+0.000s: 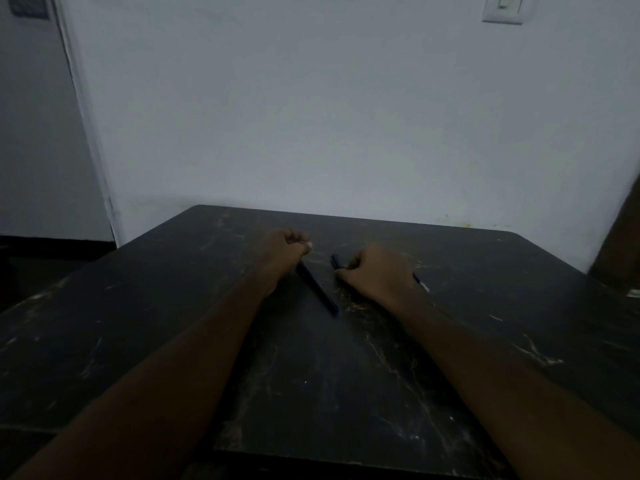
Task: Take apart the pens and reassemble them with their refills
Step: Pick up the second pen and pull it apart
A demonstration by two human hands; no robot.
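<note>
- A pale door panel [38, 133] is standing at the far left, beside the plain white wall [311, 116].
- A black, scratched, square-cornered bench [138, 306] is filling the lower half of the view, its far edge sitting against the wall.
- The left forearm is reaching across the bench, and the left hand [284, 251] is resting knuckles-up near the middle, well back from the near edge.
- Its grip is curled in tight, with the thumb lying against the fingers. The dim light is hiding whether it actually has hold of anything, so I cannot tell.
- A long, slim, dark blue pen [318, 289] is lying on the bench between the two hands. Its far end is running under the left hand and its near end is pointing back toward the person.
- A short dark pen piece [335, 262] is sticking out from the finger side of the right hand [377, 271].
- The right grip is curling closed around that piece, with the hand sitting low on the bench.
- A thin blue rod with a white tip [421, 283] is showing just beside the right hand's outer edge, lying on the bench.
- A white wall switch plate [503, 8] is hanging high on the right.
- A brown upright shape [620, 237] is cutting into the right edge; what it is cannot be made out.
</note>
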